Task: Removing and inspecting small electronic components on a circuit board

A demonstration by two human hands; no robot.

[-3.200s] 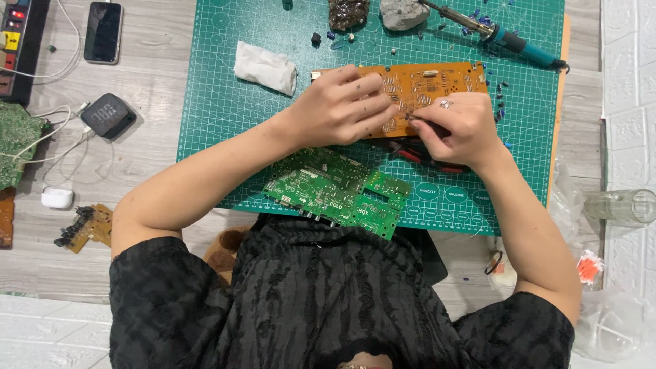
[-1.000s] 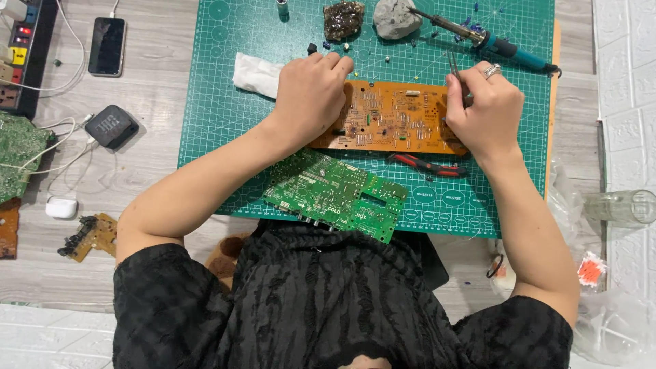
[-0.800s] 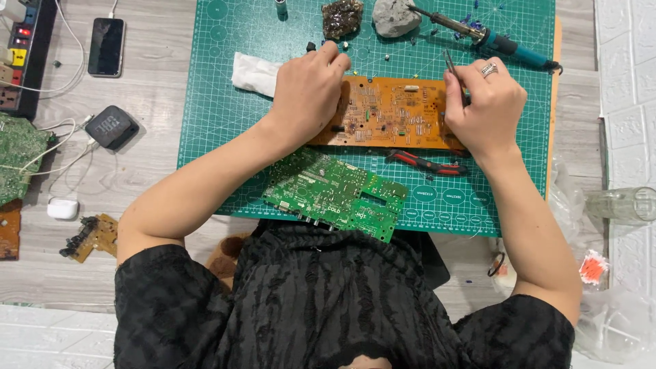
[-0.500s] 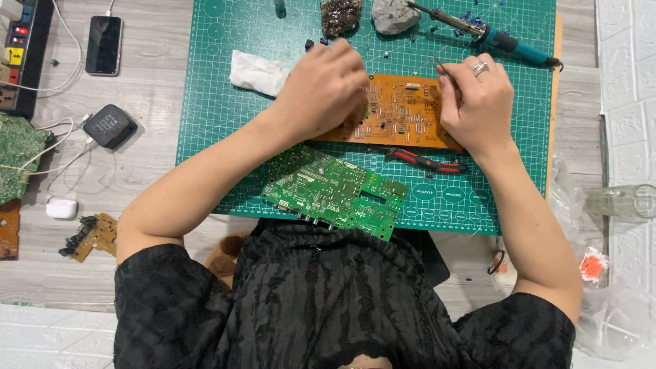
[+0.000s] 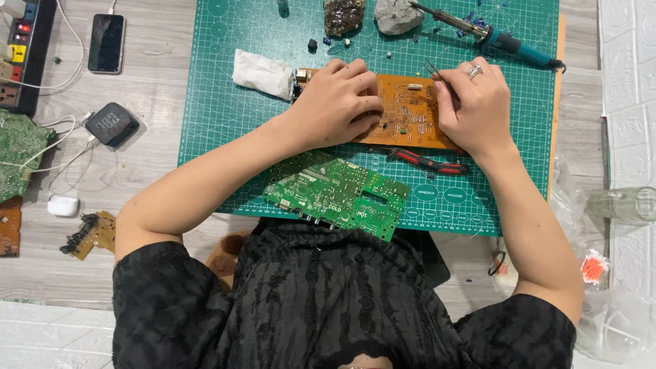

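Observation:
An orange circuit board point(image 5: 408, 109) lies on the green cutting mat point(image 5: 225, 116). My left hand point(image 5: 336, 102) rests flat on the board's left half, pressing it down. My right hand point(image 5: 473, 102), with a ring on one finger, pinches thin metal tweezers point(image 5: 433, 70) whose tips point up and left over the board's right part. A green circuit board point(image 5: 336, 196) sits nearer my body, below my left forearm. Red-handled pliers point(image 5: 429, 162) lie just below the orange board.
A teal-handled soldering iron point(image 5: 493, 37), a grey stone point(image 5: 398, 15), a dark lump point(image 5: 343, 14) and a white cloth point(image 5: 261, 73) lie at the mat's far side. A phone point(image 5: 106, 43), power strip point(image 5: 19, 55), small black device point(image 5: 111, 125) and spare boards sit left; a glass jar point(image 5: 625, 203) right.
The orange board has shifted under my hands. My left hand moved right across it and my right hand drew in with the tweezers, from the board's right edge to over the board.

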